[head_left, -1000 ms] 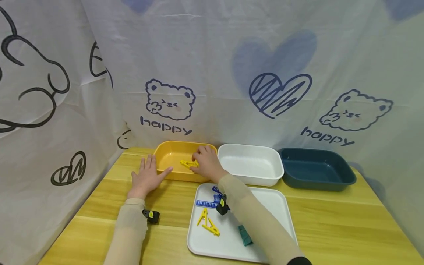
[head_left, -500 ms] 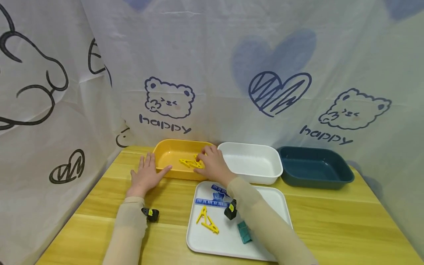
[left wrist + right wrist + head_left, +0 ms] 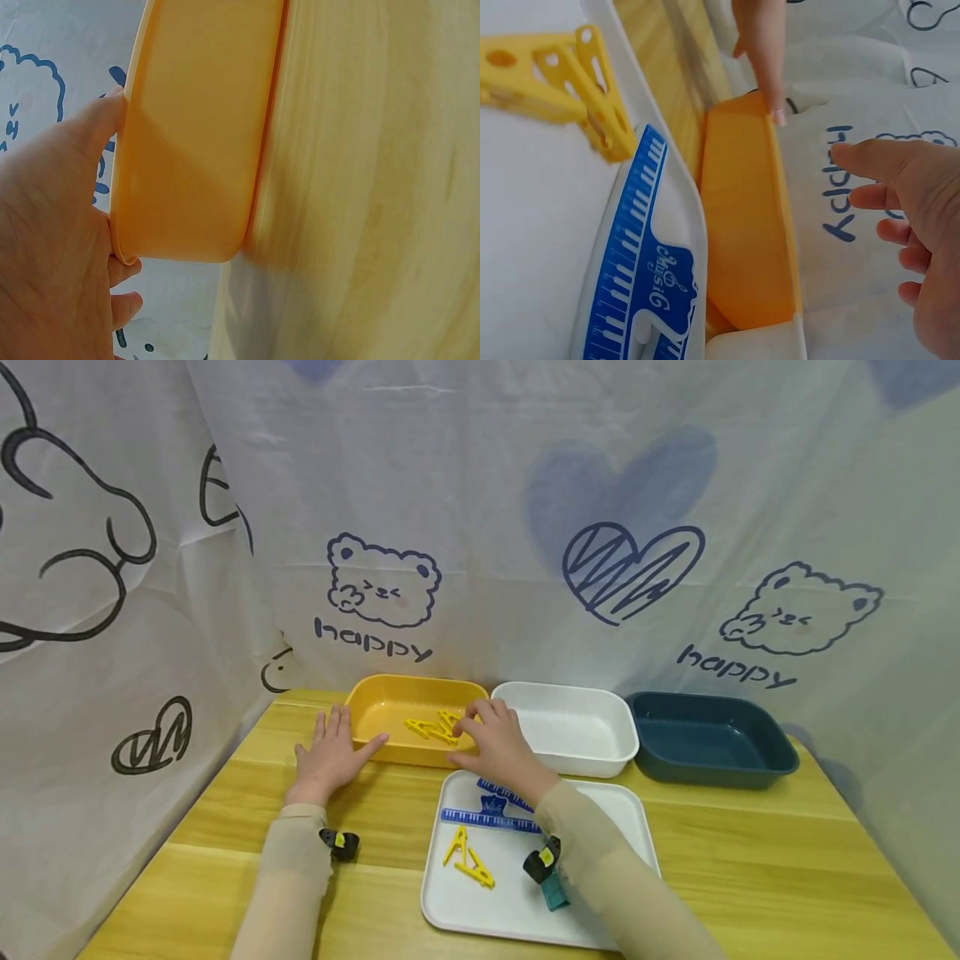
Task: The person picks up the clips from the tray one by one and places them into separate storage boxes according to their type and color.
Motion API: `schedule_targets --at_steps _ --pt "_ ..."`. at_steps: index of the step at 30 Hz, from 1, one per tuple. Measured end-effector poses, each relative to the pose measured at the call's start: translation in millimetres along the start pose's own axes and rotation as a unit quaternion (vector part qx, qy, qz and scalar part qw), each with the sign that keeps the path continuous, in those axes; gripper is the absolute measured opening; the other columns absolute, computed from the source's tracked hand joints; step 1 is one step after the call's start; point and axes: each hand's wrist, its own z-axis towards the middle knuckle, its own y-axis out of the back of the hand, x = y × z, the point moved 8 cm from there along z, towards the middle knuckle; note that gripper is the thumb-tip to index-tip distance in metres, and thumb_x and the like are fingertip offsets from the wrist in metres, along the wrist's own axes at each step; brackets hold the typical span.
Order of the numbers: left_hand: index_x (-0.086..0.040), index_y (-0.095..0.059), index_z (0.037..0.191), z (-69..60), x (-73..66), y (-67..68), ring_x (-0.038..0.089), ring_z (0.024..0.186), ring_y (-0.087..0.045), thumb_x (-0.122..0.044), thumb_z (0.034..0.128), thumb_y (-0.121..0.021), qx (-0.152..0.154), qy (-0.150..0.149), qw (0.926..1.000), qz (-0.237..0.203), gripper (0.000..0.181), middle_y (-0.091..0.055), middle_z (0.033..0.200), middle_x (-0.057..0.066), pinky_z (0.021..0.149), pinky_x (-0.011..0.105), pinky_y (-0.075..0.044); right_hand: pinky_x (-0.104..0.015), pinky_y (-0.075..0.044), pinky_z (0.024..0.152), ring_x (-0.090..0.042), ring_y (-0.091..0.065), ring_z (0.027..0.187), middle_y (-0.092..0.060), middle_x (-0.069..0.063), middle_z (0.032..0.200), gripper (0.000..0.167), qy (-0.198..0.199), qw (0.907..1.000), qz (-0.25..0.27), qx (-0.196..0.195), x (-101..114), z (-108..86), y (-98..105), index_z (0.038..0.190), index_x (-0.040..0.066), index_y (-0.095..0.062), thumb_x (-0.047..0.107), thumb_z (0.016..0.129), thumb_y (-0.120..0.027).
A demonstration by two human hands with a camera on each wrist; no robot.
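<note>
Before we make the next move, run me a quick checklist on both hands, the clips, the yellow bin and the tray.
1. Right hand free: ok, no clip between its fingers.
2. Left hand at the yellow bin: ok, touching its rim.
3. Yellow A-shaped clips inside that bin: ok.
4. All yellow clips off the white tray: not ok, two lie there.
5. Teal clip fully in view: not ok, partly covered by the right wrist camera.
6. Number of teal clips: cannot tell.
</note>
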Motion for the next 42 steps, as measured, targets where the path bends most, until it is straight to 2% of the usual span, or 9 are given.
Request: schedule_targets --at_steps 12,21,27,32,42 --pt "-0.002 0.001 0.156 -1.0 0.0 -0.3 0.045 0.150 0.006 -0.081 0.0868 -0.028 -0.003 -0.002 1.0000 -0.001 0.110 0.006 0.163 0.020 0.106 0.081 -0.003 -0.043 -0.035 0.104 -0.025 -0.036 0.121 -0.050 -0.003 0.122 0.031 -0.057 0.9977 0.036 -0.004 -4.2 -33.3 7.0 0.102 0.019 -0.070 0.041 0.082 -0.077" --pt "-0.002 0.002 0.156 -0.5 -0.2 0.3 0.044 0.150 0.007 -0.082 0.0867 -0.028 0.000 -0.001 1.0000 -0.003 0.110 0.007 0.164 0.020 0.106 0.081 -0.003 -0.044 -0.035 0.100 -0.026 -0.038 0.117 -0.052 -0.006 0.123 0.032 -0.055 0.9973 0.043 -0.023 -4.4 -56.7 13.2 0.102 0.018 -0.071 0.040 0.080 -0.079" --pt "-0.002 0.003 0.156 -1.9 -0.6 0.3 0.044 0.150 0.007 -0.082 0.0866 -0.029 0.001 0.000 1.0000 -0.005 0.110 0.006 0.164 0.020 0.106 0.081 -0.003 -0.045 -0.035 0.101 -0.026 -0.038 0.118 -0.052 -0.003 0.122 0.030 -0.061 0.9968 0.052 0.000 -7.3 -70.3 5.8 0.098 0.019 -0.071 0.042 0.080 -0.079" --pt "-0.003 0.003 0.156 -3.8 -1.0 1.3 0.044 0.150 0.008 -0.081 0.0870 -0.028 0.001 0.000 1.0000 -0.007 0.109 0.007 0.164 0.020 0.106 0.081 -0.003 -0.046 -0.034 0.100 -0.025 -0.037 0.116 -0.050 0.000 0.117 0.030 -0.052 0.9963 0.067 0.016 -5.1 -78.7 0.4 0.097 0.018 -0.072 0.040 0.078 -0.081" --pt "-0.003 0.003 0.156 -3.7 -0.3 1.2 0.043 0.150 0.009 -0.080 0.0875 -0.030 0.001 0.002 0.9999 -0.012 0.108 0.006 0.164 0.019 0.107 0.081 -0.002 -0.047 -0.033 0.098 -0.025 -0.035 0.114 -0.048 0.000 0.114 0.031 0.007 0.9964 0.068 0.049 4.5 -92.5 -10.4 0.094 0.016 -0.071 0.041 0.078 -0.081"
